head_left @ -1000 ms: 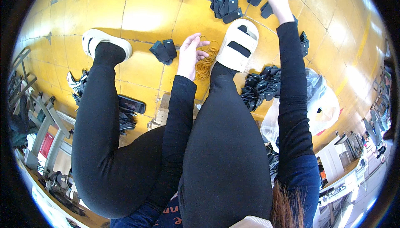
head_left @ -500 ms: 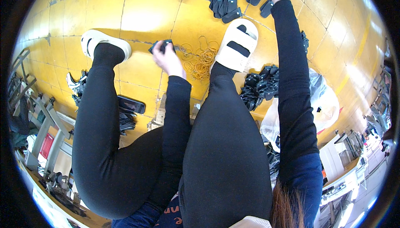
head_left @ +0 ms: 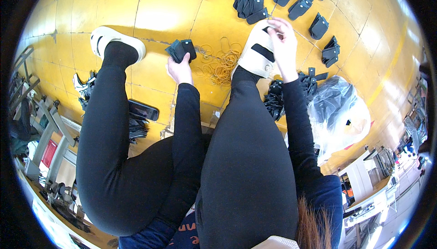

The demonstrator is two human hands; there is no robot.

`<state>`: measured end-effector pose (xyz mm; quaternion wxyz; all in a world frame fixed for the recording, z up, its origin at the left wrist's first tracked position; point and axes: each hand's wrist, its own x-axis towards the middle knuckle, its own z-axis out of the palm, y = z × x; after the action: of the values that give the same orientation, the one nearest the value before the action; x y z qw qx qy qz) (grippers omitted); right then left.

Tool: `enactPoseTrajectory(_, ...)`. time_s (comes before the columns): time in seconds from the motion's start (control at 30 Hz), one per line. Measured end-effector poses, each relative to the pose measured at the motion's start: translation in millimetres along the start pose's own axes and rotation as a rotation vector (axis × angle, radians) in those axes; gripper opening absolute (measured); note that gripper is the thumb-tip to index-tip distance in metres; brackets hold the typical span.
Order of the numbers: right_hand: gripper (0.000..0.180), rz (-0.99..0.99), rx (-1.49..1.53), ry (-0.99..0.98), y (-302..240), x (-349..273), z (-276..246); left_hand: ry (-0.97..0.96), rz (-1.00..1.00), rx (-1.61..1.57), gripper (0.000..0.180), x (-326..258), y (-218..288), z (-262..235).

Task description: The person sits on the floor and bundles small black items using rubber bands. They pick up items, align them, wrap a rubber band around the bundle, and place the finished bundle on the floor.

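Note:
My left hand [head_left: 180, 70] is closed on a small fanned bundle of dark flat pieces [head_left: 181, 51], its thumb across their lower edge; one piece shows a small pale mark. Yellow rubber bands [head_left: 219, 62] lie in a loose tangle on the floor just right of that hand. Above my right white slipper [head_left: 256, 51] is my right hand [head_left: 283, 40], fingers loosely bent and thumb apart from them, with nothing visible in it. Several similar dark bundles [head_left: 250, 4] rest on the floor beyond the slipper, some fanned out [head_left: 300, 6].
A heap of dark pieces [head_left: 274, 99] lies right of my right leg, beside a clear plastic bag [head_left: 339, 112]. By my left leg are a phone [head_left: 143, 110] and more dark strips [head_left: 138, 130]. Metal frames [head_left: 57, 128] stand at far left, a white table [head_left: 364, 176] at right.
My right hand has come back from the far bundles to above the slipper. The left hand has turned slightly, showing its bundle more fully fanned. A far bundle is now uncovered.

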<state>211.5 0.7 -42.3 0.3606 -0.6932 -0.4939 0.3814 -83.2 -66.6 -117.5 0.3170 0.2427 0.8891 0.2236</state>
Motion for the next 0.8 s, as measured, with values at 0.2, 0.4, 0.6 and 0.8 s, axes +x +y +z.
enactPoseTrajectory(0.2, 0.014, -0.259, -0.208, 0.046, -18.2, -15.5, 17.9, 0.012, 0.125, 0.135, 0.040, -2.1, 8.3, 0.7)
enactPoseTrajectory(0.4, 0.016, -0.173, -0.176, -0.108, -41.8, -13.1, 31.7, -0.044, 0.198, 0.223, 0.033, -5.0, 26.7, -2.6)
enactPoseTrajectory(0.6, 0.020, -0.229, -0.049, -0.306, -42.9, -11.0, 61.0, -0.080, 0.189, 0.113, 0.028, -12.5, 36.4, -5.6)
enactPoseTrajectory(0.8, 0.024, 0.002, 0.160, -0.327, -46.6, -18.0, 79.7, -0.480, -0.183, -0.873, 0.031, -36.1, 95.3, 4.4)
